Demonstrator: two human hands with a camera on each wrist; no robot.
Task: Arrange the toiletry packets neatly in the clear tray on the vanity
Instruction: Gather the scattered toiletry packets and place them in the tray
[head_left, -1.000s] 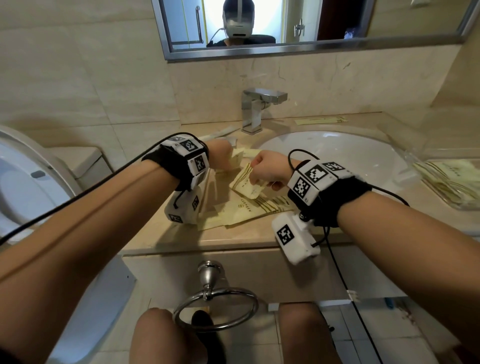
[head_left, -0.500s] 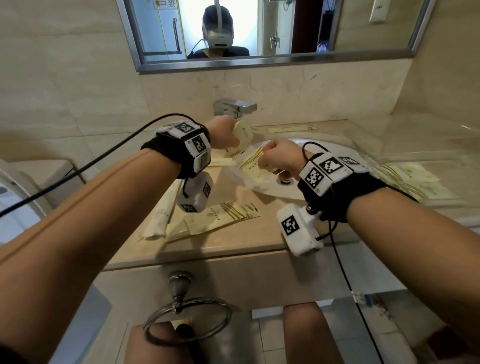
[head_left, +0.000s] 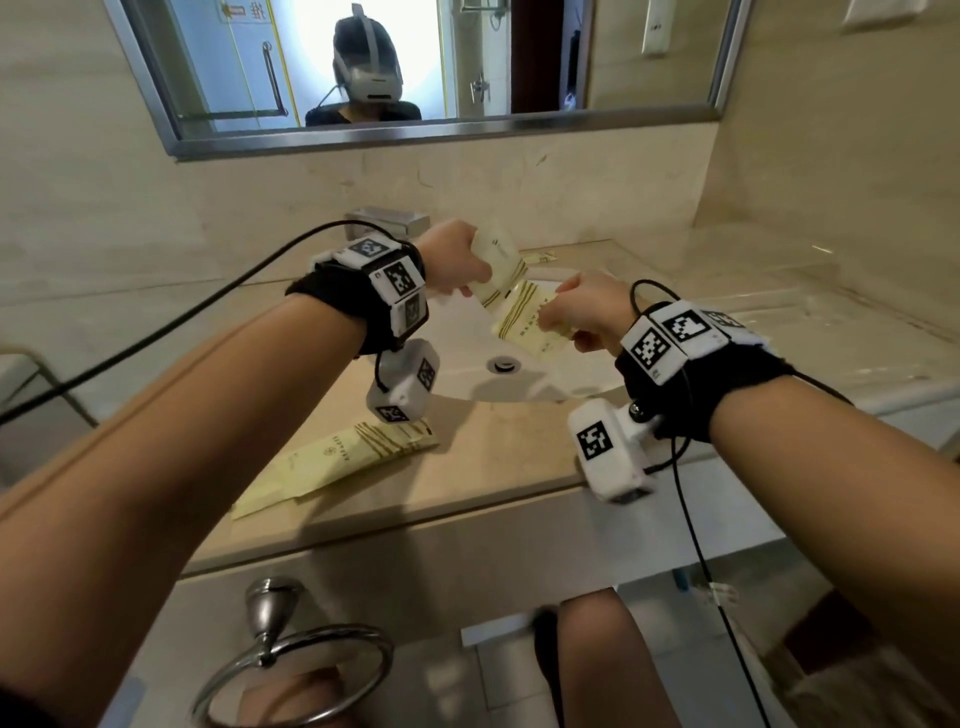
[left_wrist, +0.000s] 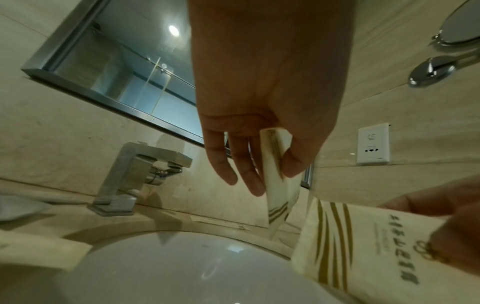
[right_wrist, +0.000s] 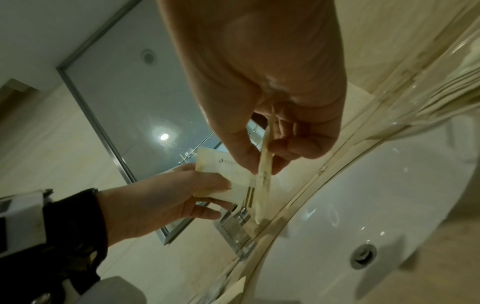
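Both hands are raised over the sink, each holding a pale yellow toiletry packet with gold stripes. My left hand (head_left: 467, 270) pinches one packet (head_left: 498, 262) between thumb and fingers (left_wrist: 293, 164). My right hand (head_left: 556, 317) pinches a second packet (head_left: 524, 325), which shows edge-on in the right wrist view (right_wrist: 265, 164). The two packets' striped ends meet. More packets (head_left: 358, 452) lie on the counter front left. The clear tray (right_wrist: 428, 82) stands at the right of the vanity, blurred, with packets inside.
A chrome faucet (head_left: 387, 223) stands behind the white basin (head_left: 467, 332), with its drain (head_left: 503, 364) below the hands. A thin packet (head_left: 540, 256) lies by the back wall. A towel ring (head_left: 291, 670) hangs under the counter edge. A mirror (head_left: 415, 67) hangs above.
Both hands have lifted their packets from the pile on the counter and carried them up and right over the basin. The left hand's packet now meets the right hand's.
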